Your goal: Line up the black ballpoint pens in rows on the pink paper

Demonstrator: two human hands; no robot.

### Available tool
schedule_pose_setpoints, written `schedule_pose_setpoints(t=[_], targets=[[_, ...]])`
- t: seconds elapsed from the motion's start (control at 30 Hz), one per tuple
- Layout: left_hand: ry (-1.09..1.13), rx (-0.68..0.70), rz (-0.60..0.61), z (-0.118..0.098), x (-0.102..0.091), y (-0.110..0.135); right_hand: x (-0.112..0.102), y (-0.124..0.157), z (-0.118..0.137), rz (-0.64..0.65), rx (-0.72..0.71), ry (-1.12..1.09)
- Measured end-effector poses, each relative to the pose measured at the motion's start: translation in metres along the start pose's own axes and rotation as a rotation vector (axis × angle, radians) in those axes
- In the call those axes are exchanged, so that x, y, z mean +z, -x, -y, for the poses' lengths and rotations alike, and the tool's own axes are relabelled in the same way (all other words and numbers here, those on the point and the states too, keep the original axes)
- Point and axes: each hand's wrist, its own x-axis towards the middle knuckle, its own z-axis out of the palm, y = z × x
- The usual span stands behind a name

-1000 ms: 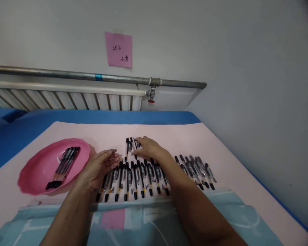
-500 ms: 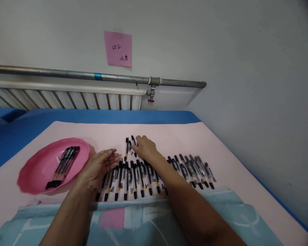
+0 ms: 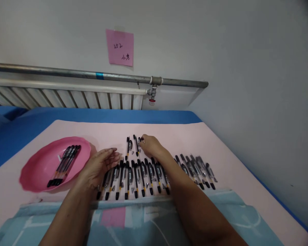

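Observation:
My right hand (image 3: 151,145) is at the back of the pink sheet, just right of two black-capped pen barrels (image 3: 136,145). Its fingers are bent and pressed together beside a loose black pen cap (image 3: 139,140); what they pinch, if anything, is too small to make out. My left hand (image 3: 106,159) stays open, fingers loosely curved and holding nothing, over the left end of the front row. That row holds several clear pen barrels (image 3: 127,181) with black ends, loose caps (image 3: 130,175) and small metal tips (image 3: 132,189) between them. My right forearm hides part of the row.
A pink scalloped bowl (image 3: 38,164) at left holds several assembled-looking pens (image 3: 65,164) and a small white piece (image 3: 59,158). Blue patterned cloth (image 3: 136,218) lies along the front edge. A radiator (image 3: 74,97), pipe (image 3: 123,77) and valve (image 3: 152,95) are behind.
My right hand has drawn slightly to the right, off the rear pen parts, so the second barrel and its cap show more fully. My left hand has hardly moved. The view has shifted slightly.

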Motion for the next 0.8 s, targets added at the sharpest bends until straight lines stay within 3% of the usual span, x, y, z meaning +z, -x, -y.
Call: schedule_pose_setpoints(t=[0.2,0.3,0.4,0.5,0.6,0.7,0.8], targets=[[-0.012,0.026,-0.003,-0.003,0.003,0.004,0.0,-0.002,-0.002,0.051,0.03,0.012],[-0.05,0.111,-0.041,-0.005,0.001,0.003,0.002,-0.002,-0.001,0.051,0.018,0.015],[-0.195,0.335,-0.197,-0.012,-0.009,0.002,0.002,-0.003,-0.001,0.031,0.005,0.008],[-0.492,0.564,-0.446,-0.028,-0.03,0.007,0.002,-0.006,-0.002,0.007,-0.002,-0.01],[-0.801,0.672,-0.712,-0.047,-0.054,0.019,0.004,-0.008,-0.003,-0.003,-0.017,-0.028],[-0.978,0.601,-0.825,-0.058,-0.075,0.025,0.005,-0.007,-0.003,-0.004,-0.025,-0.032],[-0.983,0.38,-0.733,-0.058,-0.094,0.016,0.004,-0.005,-0.003,-0.006,-0.033,-0.015]])
